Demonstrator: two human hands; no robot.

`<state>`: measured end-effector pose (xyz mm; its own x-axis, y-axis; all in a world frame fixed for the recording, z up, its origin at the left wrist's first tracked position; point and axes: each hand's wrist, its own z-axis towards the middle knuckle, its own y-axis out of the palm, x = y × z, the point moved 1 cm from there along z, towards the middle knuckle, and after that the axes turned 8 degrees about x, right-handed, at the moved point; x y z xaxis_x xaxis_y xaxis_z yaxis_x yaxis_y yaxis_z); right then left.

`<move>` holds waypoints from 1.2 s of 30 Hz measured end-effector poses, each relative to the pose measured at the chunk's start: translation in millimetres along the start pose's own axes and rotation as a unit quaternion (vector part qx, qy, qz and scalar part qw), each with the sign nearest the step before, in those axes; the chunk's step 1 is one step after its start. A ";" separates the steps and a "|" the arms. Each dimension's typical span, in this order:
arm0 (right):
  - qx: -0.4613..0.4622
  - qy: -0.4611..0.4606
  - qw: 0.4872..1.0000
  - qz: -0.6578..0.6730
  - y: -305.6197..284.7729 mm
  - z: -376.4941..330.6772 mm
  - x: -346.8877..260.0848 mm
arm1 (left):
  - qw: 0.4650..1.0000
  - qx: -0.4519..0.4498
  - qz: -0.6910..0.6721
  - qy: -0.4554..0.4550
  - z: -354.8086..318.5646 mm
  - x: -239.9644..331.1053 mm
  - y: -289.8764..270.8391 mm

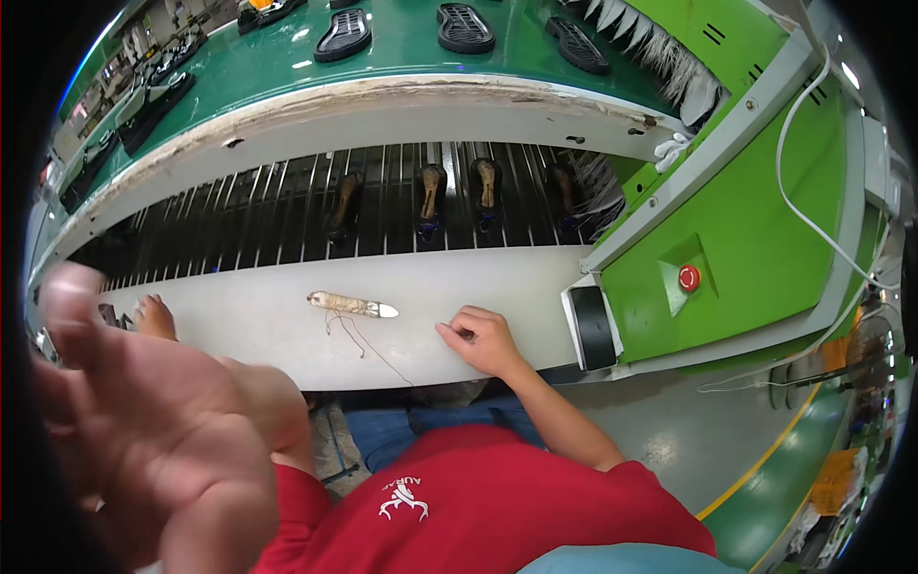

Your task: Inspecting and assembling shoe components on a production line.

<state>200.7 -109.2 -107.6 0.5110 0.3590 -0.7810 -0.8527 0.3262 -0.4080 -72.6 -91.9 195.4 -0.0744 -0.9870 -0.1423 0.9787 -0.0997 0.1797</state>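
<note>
My left hand (177, 411) is raised large and close at the left, blurred, palm showing and fingers apart, holding nothing I can see. My right hand (486, 340) rests on the white work surface (516, 277) with its fingers curled in. A dark spot shows between them, and I cannot tell what it is. To the left of that hand, apart from it, lies a knife-like tool (344, 303) with a tape-wrapped handle and a short pale tip. A loose thread (368, 342) trails from it toward the near edge.
Beyond the surface runs a roller conveyor (268, 206) carrying several dark shoe parts (431, 191). A green upper belt (258, 59) holds black soles (466, 27). On the right stands a green machine (736, 230) with a red stop button (688, 277). Another person's hand (155, 318) rests at the left.
</note>
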 end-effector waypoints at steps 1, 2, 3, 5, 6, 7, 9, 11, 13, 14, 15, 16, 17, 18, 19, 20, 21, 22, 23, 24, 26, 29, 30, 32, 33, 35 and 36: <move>-0.007 0.000 1.000 -0.002 3.2 -1.1 -0.3 | 1.000 0.001 0.008 -0.004 0.5 -14.6 -6.2; -0.006 -0.008 1.000 -0.009 2.2 0.9 0.6 | 1.000 0.001 0.007 -0.006 4.6 -20.4 -27.3; -0.004 -0.016 1.000 -0.014 2.3 3.9 1.4 | 1.000 0.000 0.007 -0.007 -0.7 -28.1 -39.9; 0.000 -0.002 1.000 -0.015 2.6 6.2 3.1 | 1.000 -0.003 0.004 -0.015 -7.3 -34.7 -40.8; 0.003 0.007 1.000 -0.011 3.0 8.9 3.0 | 1.000 -0.008 0.002 -0.017 -7.4 -39.4 -39.7; 0.010 0.007 1.000 -0.010 -2.2 4.5 2.4 | 1.000 -0.013 -0.002 -0.015 -5.3 -34.1 -43.9; -0.013 -0.034 0.998 -0.056 -3.6 12.6 12.2 | 0.999 -0.029 -0.014 0.021 1.5 -31.9 -37.2; 0.005 -0.020 1.000 -0.022 -9.0 15.1 16.9 | 0.996 -0.046 -0.015 0.072 8.0 -35.8 -21.4; -0.003 -0.026 0.999 -0.044 -10.3 13.9 10.5 | 0.991 -0.078 -0.020 0.105 36.4 -55.9 15.7; 0.000 -0.021 0.999 -0.044 -8.8 13.6 9.1 | 0.987 -0.087 -0.019 0.133 44.9 -54.3 9.4; -0.012 -0.028 0.999 -0.039 -5.8 11.5 5.5 | 0.982 -0.098 0.000 0.164 74.1 -80.5 34.3; -0.024 -0.015 0.998 -0.063 -9.5 9.3 6.0 | 0.976 -0.101 0.004 0.192 87.2 -75.4 25.1; -0.026 0.006 0.993 -0.112 -8.8 -3.7 21.2 | 0.971 -0.086 0.008 0.223 99.8 -79.0 38.8; -0.001 0.049 0.997 -0.063 -6.2 -10.2 23.7 | 0.962 -0.067 0.025 0.263 116.0 -79.8 35.0; 0.018 -0.011 0.999 -0.026 -6.7 -10.0 34.0 | 0.951 -0.043 0.043 0.303 129.7 -77.9 37.6; 0.030 -0.048 0.997 -0.054 -10.5 -10.1 40.8 | 0.941 -0.010 0.047 0.334 137.5 -78.2 48.4; 0.035 -0.087 0.994 -0.064 -52.9 5.7 35.6 | 0.932 0.013 0.066 0.355 144.5 -63.4 50.6; 0.049 -0.109 0.990 -0.069 -82.0 1.2 18.2 | 0.928 0.030 0.069 0.365 148.6 -45.9 47.8; 0.067 -0.123 0.988 -0.058 -78.5 -4.7 -3.6 | 0.925 0.028 0.067 0.374 150.2 -33.4 30.6; 0.083 -0.135 0.987 -0.040 -76.4 -8.5 -25.9 | 0.923 0.021 0.066 0.380 152.6 -20.1 16.5; 0.123 -0.175 0.977 0.025 -36.6 57.9 -74.6 | 0.907 -0.019 0.065 0.415 162.6 -28.0 -24.7; 0.155 -0.157 0.972 0.083 -93.7 180.0 -186.0 | 0.918 -0.061 0.063 0.387 144.3 -42.1 -52.8; 0.145 -0.163 0.973 0.071 -91.9 216.9 -182.9 | 0.925 -0.070 0.100 0.359 125.8 -9.3 -42.9; 0.110 -0.053 0.989 0.083 -118.5 269.0 -159.7 | 0.943 -0.053 0.090 0.315 112.4 -37.0 -13.4; 0.026 0.031 0.985 0.169 -126.4 289.1 -161.7 | 0.936 -0.076 0.116 0.323 122.4 -26.0 -31.9; -0.001 0.116 0.964 0.240 -127.4 328.0 -173.9 | 0.939 -0.099 0.126 0.305 135.8 -29.9 -38.8; 0.038 0.094 0.971 0.216 -125.7 351.3 -161.3 | 0.940 -0.106 0.122 0.300 130.0 -37.3 -34.4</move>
<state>263.6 99.0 235.7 0.0735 0.3130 -0.9469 -0.9690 0.2471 0.0064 -128.4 -68.1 321.1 0.2156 -0.7221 -0.6574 0.9737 0.2099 0.0887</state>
